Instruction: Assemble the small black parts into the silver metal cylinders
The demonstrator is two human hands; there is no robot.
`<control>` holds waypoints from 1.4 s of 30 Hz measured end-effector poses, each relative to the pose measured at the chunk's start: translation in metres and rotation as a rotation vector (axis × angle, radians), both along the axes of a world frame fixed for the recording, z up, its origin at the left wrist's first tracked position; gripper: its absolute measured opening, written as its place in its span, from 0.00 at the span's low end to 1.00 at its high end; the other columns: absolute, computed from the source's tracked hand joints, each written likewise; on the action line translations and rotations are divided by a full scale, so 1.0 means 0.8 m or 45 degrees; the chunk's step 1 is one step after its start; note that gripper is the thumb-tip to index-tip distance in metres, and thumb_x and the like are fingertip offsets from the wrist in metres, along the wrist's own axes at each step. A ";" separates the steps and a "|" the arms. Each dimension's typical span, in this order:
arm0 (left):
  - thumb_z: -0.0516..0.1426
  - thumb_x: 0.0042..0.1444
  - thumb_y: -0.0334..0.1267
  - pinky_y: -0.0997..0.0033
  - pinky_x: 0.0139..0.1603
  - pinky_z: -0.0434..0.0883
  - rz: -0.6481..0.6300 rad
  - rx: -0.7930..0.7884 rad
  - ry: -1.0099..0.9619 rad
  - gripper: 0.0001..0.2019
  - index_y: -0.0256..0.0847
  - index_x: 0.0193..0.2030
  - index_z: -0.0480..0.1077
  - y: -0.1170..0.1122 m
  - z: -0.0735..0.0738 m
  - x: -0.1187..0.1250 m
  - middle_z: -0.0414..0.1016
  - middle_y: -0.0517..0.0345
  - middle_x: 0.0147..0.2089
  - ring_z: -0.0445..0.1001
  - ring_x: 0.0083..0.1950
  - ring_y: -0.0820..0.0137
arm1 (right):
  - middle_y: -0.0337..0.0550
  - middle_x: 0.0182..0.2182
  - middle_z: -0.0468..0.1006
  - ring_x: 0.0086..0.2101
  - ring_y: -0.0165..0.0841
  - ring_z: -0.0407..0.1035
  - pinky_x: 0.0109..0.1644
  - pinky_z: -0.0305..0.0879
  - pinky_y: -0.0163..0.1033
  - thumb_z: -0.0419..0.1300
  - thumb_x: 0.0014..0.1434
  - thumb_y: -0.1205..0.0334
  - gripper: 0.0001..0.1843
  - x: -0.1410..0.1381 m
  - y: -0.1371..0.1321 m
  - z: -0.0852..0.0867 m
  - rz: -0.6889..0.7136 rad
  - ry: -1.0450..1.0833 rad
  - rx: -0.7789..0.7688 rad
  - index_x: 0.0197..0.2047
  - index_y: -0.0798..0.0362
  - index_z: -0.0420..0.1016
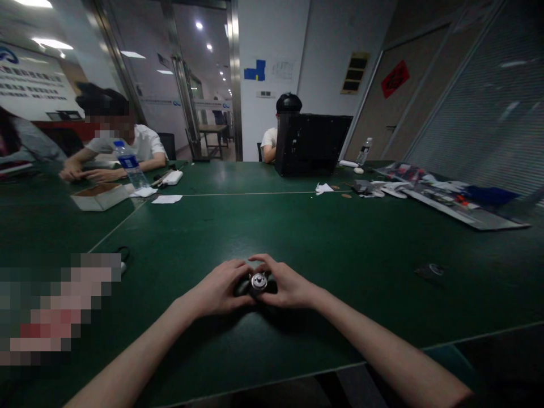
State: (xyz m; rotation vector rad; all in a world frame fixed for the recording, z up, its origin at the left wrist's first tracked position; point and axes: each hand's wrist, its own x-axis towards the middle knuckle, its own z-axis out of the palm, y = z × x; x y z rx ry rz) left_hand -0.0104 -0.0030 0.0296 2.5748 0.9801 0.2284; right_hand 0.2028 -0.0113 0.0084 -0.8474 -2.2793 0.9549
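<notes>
Close in front of me, above the green table, is a small round part with a silvery ringed top and a dark body. Its exact kind cannot be made out. My left hand curls around it from the left, fingertips pressed to its side. From the right, my right hand grips the same part, with its index finger arching over the far side and its thumb at the near side. The fingers hide most of the lower body.
A white open box and a water bottle stand at the left. Opposite is a black computer case, with a person behind it. A cluttered board lies at the right. Another person's forearm, pixelated, reaches in from the left.
</notes>
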 end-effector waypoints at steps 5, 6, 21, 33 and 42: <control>0.58 0.53 0.50 0.60 0.50 0.65 0.012 0.008 0.021 0.23 0.44 0.54 0.64 0.002 -0.003 0.001 0.69 0.50 0.50 0.68 0.49 0.59 | 0.46 0.46 0.74 0.44 0.35 0.70 0.48 0.64 0.41 0.63 0.48 0.69 0.39 -0.001 -0.005 -0.016 -0.029 0.070 -0.067 0.60 0.50 0.50; 0.58 0.53 0.51 0.60 0.49 0.66 0.019 0.006 0.023 0.24 0.43 0.54 0.64 0.002 -0.003 0.001 0.69 0.50 0.50 0.68 0.49 0.59 | 0.46 0.46 0.74 0.44 0.35 0.70 0.48 0.64 0.41 0.63 0.47 0.69 0.39 0.000 -0.005 -0.016 -0.015 0.062 -0.074 0.60 0.50 0.51; 0.59 0.53 0.50 0.63 0.47 0.67 0.072 0.074 -0.106 0.20 0.42 0.49 0.65 -0.004 0.005 0.003 0.72 0.53 0.47 0.70 0.46 0.61 | 0.46 0.43 0.74 0.40 0.36 0.70 0.43 0.64 0.40 0.65 0.49 0.59 0.37 -0.010 -0.004 -0.029 -0.152 0.005 0.007 0.58 0.51 0.52; 0.59 0.54 0.42 0.68 0.42 0.68 0.042 -0.056 -0.276 0.14 0.39 0.44 0.68 -0.003 0.005 0.007 0.73 0.55 0.42 0.72 0.41 0.65 | 0.48 0.44 0.74 0.41 0.36 0.70 0.46 0.64 0.41 0.60 0.52 0.64 0.39 -0.011 -0.009 -0.024 -0.123 0.034 0.002 0.63 0.53 0.45; 0.55 0.59 0.40 0.64 0.45 0.68 0.134 -0.318 -0.448 0.21 0.43 0.58 0.57 -0.007 0.012 0.009 0.75 0.54 0.42 0.74 0.42 0.65 | 0.44 0.40 0.76 0.38 0.35 0.71 0.44 0.65 0.41 0.65 0.49 0.59 0.43 -0.009 -0.009 -0.022 -0.203 0.147 -0.162 0.62 0.51 0.46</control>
